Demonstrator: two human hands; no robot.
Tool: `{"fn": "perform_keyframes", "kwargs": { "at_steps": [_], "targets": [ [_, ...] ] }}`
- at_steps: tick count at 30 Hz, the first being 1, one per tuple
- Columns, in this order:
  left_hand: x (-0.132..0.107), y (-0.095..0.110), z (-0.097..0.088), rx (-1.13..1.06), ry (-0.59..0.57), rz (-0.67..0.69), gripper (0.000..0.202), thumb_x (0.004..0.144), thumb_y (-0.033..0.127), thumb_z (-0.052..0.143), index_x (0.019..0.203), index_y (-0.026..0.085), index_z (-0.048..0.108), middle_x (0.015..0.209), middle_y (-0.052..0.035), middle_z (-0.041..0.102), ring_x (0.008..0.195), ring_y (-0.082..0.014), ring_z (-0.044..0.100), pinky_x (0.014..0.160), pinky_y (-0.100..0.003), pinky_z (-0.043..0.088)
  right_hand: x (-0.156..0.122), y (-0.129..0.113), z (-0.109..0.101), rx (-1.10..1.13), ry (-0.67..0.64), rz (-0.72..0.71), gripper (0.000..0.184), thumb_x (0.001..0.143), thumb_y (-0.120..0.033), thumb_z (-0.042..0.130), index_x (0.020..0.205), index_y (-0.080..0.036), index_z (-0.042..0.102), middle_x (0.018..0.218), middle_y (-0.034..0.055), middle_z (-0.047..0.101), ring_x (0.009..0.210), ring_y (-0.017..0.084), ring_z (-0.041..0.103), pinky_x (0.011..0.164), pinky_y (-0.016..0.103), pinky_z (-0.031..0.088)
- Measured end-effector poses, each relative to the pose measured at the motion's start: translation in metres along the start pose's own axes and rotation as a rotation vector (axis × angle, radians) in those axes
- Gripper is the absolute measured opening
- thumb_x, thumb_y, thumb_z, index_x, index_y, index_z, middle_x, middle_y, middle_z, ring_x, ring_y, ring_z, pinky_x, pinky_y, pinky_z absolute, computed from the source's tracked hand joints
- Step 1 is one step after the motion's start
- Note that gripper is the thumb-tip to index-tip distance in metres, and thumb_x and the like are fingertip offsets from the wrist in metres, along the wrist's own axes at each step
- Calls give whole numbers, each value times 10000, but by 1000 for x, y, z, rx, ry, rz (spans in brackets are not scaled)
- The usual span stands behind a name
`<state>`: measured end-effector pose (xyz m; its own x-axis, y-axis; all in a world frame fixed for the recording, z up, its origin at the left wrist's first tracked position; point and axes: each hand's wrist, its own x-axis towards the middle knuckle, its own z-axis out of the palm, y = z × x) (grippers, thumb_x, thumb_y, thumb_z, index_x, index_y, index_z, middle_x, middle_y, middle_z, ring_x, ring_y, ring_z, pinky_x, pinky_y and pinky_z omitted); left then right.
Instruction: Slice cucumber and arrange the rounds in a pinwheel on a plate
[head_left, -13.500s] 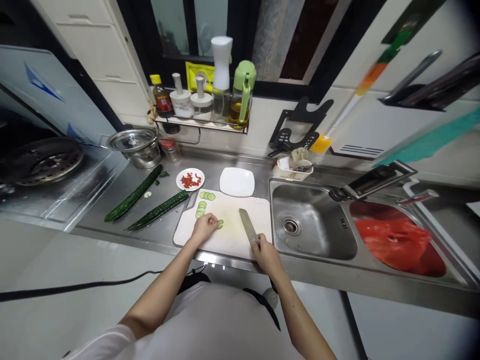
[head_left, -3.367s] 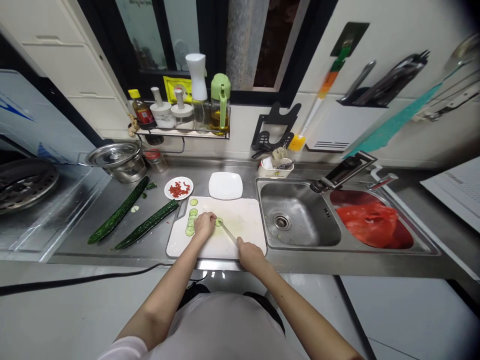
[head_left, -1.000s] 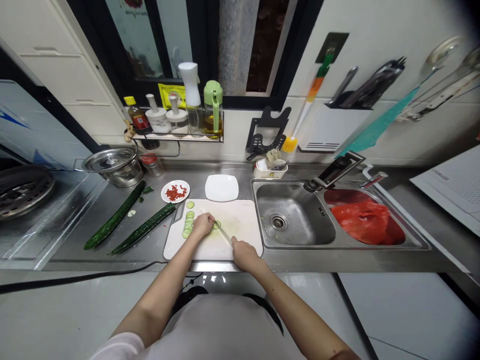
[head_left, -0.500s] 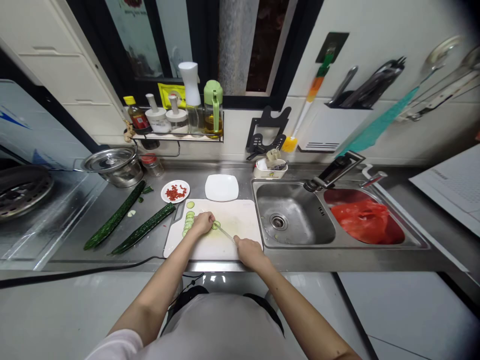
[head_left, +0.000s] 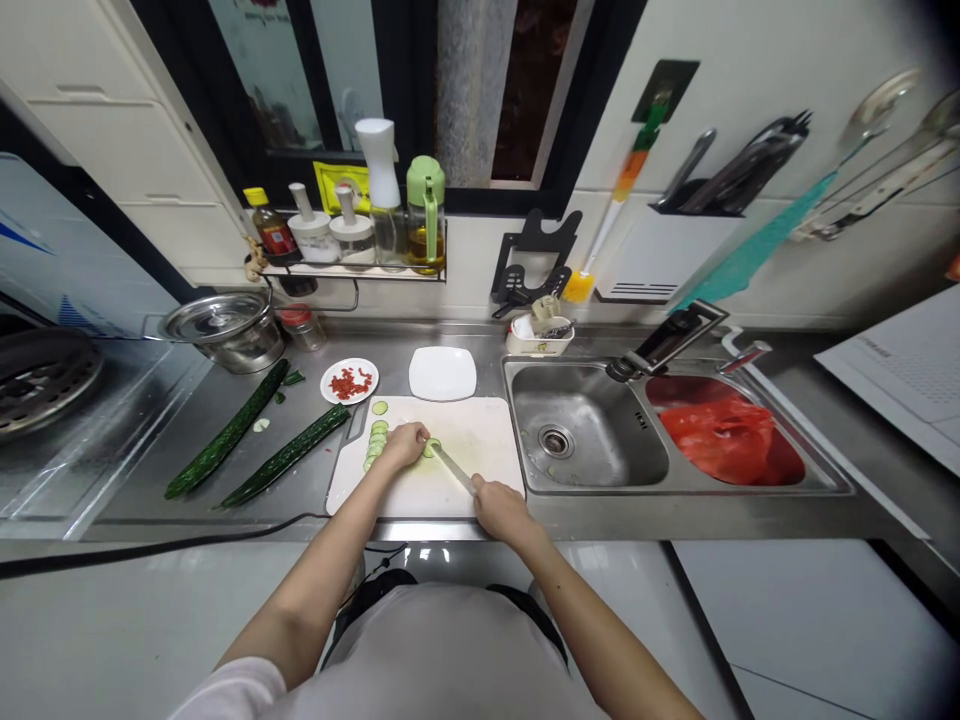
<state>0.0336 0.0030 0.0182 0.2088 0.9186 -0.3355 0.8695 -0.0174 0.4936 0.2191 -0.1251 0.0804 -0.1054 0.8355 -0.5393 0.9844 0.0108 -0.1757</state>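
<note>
On the white cutting board [head_left: 484, 425], my right hand [head_left: 500, 508] grips a kitchen knife [head_left: 455, 472] by its handle. The blade points up and left, its tip at a pale green cucumber slice [head_left: 431, 449]. My left hand [head_left: 405, 444] is closed, thumb and fingers pinched at that slice's edge; the palm side is hidden. A column of overlapping cucumber slices [head_left: 377, 440] lies left of my left hand, partly covered by it. One single slice [head_left: 380, 408] sits above the column. Two whole dark green cucumbers, one nearer [head_left: 289, 455] and one farther [head_left: 229, 430], rest on the counter.
A small plate of chopped red bits [head_left: 350, 393] and a white square dish [head_left: 442, 388] stand behind the board. At right is a steel sink [head_left: 600, 440]; its second basin holds a red plastic bag [head_left: 724, 440]. A lidded pot [head_left: 240, 340] stands back left.
The knife has shifted slightly and shows more of its blade's flat side. My right hand has moved a little right; my left hand stays almost in place at the slice.
</note>
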Motion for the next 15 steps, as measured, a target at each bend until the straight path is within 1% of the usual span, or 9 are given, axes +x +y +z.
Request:
{"fn": "perform_keyframes", "kwargs": {
  "at_steps": [4,9,12,15],
  "targets": [
    [-1,0,2,-23,1,-23,221,747,135,605,941,217,675,951,-12,728,949,-180,636,870,-285,424,1,1,4,21,5,12,308,904,-127,329,1146,-167,516,1031,149,684,964,252,650,740,328,424],
    [0,2,4,-82,8,-106,200,727,188,642,922,209,680,952,-14,733,879,-172,653,768,-258,445,-5,6,2,43,5,-12,258,929,-184,336,1108,-177,521,1038,130,680,940,232,645,700,290,381],
    [-1,4,5,-93,22,-140,173,727,196,648,895,204,687,962,-24,736,878,-179,657,746,-257,444,-10,14,0,83,11,-20,229,940,-221,350,1087,-185,521,1018,115,679,919,220,639,669,269,345],
    [-4,4,5,-111,41,-164,181,730,192,660,908,201,690,965,-26,738,885,-178,658,751,-256,441,-11,26,0,117,39,-3,216,954,-255,354,1087,-195,514,1018,104,679,920,207,631,658,258,319]
  ]
}}
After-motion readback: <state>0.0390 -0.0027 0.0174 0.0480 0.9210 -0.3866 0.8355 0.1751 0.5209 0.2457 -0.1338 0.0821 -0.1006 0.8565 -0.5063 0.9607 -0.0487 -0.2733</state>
